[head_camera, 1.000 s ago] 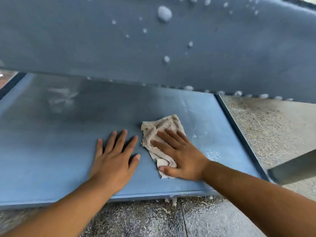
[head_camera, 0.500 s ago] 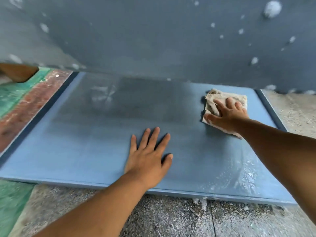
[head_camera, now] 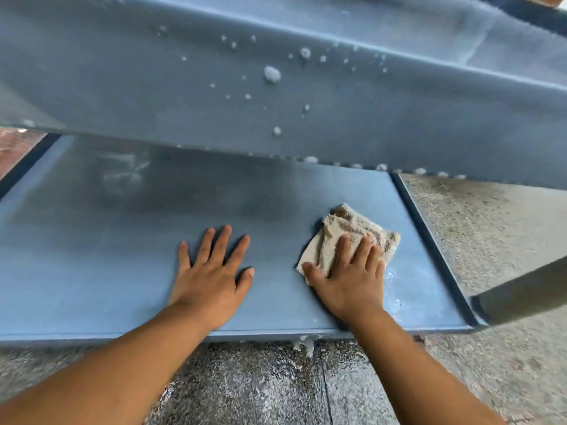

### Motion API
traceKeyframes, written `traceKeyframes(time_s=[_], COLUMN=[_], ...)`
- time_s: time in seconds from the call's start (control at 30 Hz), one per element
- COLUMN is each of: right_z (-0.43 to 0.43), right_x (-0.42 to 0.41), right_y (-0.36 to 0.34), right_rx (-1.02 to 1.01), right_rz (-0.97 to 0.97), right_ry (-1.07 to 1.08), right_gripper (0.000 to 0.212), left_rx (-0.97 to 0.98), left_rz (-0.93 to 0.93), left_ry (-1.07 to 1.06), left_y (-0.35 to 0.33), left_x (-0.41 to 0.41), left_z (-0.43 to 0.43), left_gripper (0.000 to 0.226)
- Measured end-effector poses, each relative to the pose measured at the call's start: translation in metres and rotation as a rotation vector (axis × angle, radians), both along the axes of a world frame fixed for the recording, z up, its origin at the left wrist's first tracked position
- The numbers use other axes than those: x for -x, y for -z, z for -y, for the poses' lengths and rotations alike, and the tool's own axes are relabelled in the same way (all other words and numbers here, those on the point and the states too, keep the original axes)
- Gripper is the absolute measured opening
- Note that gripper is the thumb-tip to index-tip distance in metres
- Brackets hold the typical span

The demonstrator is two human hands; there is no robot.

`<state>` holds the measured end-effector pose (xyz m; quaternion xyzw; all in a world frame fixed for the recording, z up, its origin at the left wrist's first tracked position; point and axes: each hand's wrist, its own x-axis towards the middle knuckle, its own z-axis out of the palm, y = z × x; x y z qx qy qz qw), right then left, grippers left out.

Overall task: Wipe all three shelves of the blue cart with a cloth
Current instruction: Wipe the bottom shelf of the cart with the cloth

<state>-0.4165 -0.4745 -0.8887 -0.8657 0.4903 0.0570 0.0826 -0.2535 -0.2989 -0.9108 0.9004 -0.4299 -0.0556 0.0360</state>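
Beige cloth point(head_camera: 352, 237) lies flat under our right hand point(head_camera: 349, 277), fingers spread, near the right rim of the shelf point(head_camera: 92, 256). Our left hand point(head_camera: 211, 271) presses open just beside it; unwiped surface stretches leftward, along the shelf's long axis.

Soft daylight; shadow under upper shelf point(head_camera: 306, 96); blurred edges.

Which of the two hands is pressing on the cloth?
The right hand: its palm and fingers lie flat on the beige cloth. The left hand rests bare on the lower shelf.
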Motion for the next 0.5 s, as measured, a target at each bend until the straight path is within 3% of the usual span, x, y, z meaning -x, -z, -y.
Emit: traceKeyframes(time_s=[0.13,0.23,0.3,0.4,0.5], right_z=[-0.058,-0.075,-0.072,-0.068,-0.068], right_x=[-0.006,-0.012,-0.011,-0.007,-0.002], right_y=[-0.002,-0.008,-0.013,-0.009,0.006], right_rx=[-0.091,-0.132,-0.065,0.028,0.025], right_rz=[0.011,0.033,0.105,0.133,0.081], right_ry=[0.022,-0.037,-0.06,-0.133,-0.229], right_gripper=[0.104,0.105,0.098,0.09,0.097], left_rx=[0.022,0.171,0.332,0.517,0.46], left_rz=[-0.017,-0.037,-0.121,-0.329,-0.275], left_ry=[-0.006,-0.032,-0.047,-0.099,-0.045], left_y=[-0.003,-0.013,-0.017,-0.019,-0.012], left_x=[0.004,0.013,0.025,0.041,0.042], left_z=[0.003,0.012,0.026,0.042,0.045], left_gripper=[0.063,0.052,0.044,0.051,0.051])
